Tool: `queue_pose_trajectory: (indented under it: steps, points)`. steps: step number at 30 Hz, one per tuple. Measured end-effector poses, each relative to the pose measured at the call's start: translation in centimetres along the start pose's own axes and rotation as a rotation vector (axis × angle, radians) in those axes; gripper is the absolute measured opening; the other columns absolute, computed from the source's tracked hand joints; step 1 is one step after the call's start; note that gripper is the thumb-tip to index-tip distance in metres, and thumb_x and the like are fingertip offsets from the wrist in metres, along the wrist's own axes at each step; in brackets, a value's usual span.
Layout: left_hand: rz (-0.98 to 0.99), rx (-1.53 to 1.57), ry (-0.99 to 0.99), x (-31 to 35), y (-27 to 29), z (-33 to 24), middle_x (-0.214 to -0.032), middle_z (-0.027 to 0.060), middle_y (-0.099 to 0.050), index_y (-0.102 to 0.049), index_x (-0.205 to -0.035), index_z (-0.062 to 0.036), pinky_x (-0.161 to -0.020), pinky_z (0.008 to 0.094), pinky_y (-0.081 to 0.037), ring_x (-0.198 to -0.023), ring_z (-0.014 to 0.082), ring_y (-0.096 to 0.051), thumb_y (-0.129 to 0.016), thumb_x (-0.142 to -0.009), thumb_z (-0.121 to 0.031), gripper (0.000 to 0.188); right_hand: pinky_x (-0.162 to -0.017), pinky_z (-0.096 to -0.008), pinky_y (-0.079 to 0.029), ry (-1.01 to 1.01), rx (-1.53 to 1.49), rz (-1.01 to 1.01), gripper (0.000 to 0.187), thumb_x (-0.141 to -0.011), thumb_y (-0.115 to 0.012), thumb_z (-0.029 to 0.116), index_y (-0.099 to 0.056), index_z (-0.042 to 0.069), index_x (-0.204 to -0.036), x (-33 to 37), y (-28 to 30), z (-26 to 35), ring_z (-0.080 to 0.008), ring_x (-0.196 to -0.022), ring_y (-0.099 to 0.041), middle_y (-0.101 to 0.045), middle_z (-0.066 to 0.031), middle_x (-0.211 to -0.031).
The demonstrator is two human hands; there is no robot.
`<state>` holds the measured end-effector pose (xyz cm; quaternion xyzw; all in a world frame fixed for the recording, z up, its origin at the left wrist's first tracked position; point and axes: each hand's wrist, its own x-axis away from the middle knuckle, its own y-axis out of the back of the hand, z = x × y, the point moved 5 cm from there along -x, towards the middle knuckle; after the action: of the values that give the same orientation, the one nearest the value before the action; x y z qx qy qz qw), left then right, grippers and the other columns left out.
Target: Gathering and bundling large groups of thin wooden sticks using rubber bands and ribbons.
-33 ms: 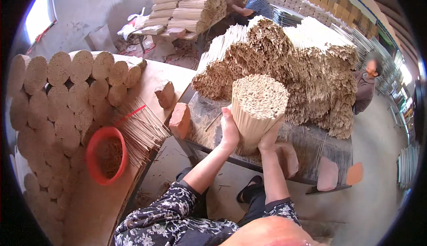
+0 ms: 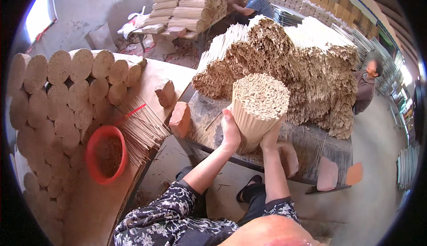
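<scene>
Between my two palms, a thick round bundle of thin pale wooden sticks (image 2: 259, 105) is held almost upright, with its cut ends facing up. My left hand (image 2: 231, 129) presses on its left side, thumb up along the sticks. On the other side my right hand (image 2: 270, 138) wraps the lower part; most of its fingers are hidden behind the bundle. Just beyond rises a big heap of loose sticks (image 2: 307, 74), lying on a dark worktable (image 2: 307, 144).
On the left table (image 2: 178, 74) stand stacked round bundles (image 2: 58, 97), a red plastic bowl (image 2: 92, 159) and scattered sticks (image 2: 142, 132). Brick pieces (image 2: 180, 119) line the worktable's near edge. One person (image 2: 259, 6) works at the back; another (image 2: 365, 88) is at the right.
The stick bundle and my hands have shifted very slightly to the right. My grip looks the same.
</scene>
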<state>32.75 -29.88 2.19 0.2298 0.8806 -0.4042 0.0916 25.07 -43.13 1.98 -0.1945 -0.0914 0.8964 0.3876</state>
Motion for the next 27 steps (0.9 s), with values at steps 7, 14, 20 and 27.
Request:
queue_pose_trajectory:
  steps: [7,14,20,27]
  points:
    - [-0.075,-0.119,0.048,-2.6,3.1,0.6,-0.132,0.019,-0.053,-0.047,-0.131,0.0093,-0.108,0.0372,-0.031,-0.124,0.0256,-0.047,-0.024,-0.094,-0.067,0.088,-0.11,-0.0394,-0.028,0.001,0.075,-0.011,0.073,-0.099,-0.017,0.06,-0.025,0.006,-0.147,0.5,1.3,0.8,-0.0252,-0.132,-0.037,-0.037,-0.01,-0.146]
    - [0.13,-0.015,0.383,-3.7,1.2,1.3,-0.118,0.0102,-0.062,-0.056,-0.124,0.0018,-0.099,0.032,-0.039,-0.109,0.0171,-0.055,-0.022,-0.096,-0.065,0.08,-0.114,-0.0368,-0.019,0.112,0.207,-0.038,0.076,-0.099,-0.012,0.06,-0.017,0.002,-0.148,3.8,-2.0,2.3,-0.0237,-0.137,-0.027,-0.025,-0.0116,-0.151]
    - [0.154,-0.042,0.356,-3.5,1.2,0.9,-0.121,0.0104,-0.061,-0.053,-0.127,0.0005,-0.1,0.0327,-0.039,-0.111,0.0179,-0.055,-0.022,-0.097,-0.062,0.076,-0.113,-0.0363,-0.021,0.127,0.168,-0.063,0.077,-0.098,-0.013,0.061,-0.019,0.003,-0.148,3.8,-2.6,2.7,-0.0233,-0.136,-0.029,-0.028,-0.0116,-0.15]
    - [0.233,0.042,0.445,-3.2,0.5,0.2,-0.138,0.012,-0.048,-0.039,-0.14,0.0,-0.109,0.0344,-0.032,-0.127,0.022,-0.044,-0.021,-0.098,-0.059,0.075,-0.112,-0.0365,-0.023,0.115,0.168,-0.045,0.076,-0.098,-0.014,0.061,-0.022,0.003,-0.148,3.7,-2.2,2.4,-0.0233,-0.134,-0.032,-0.032,-0.0113,-0.147]
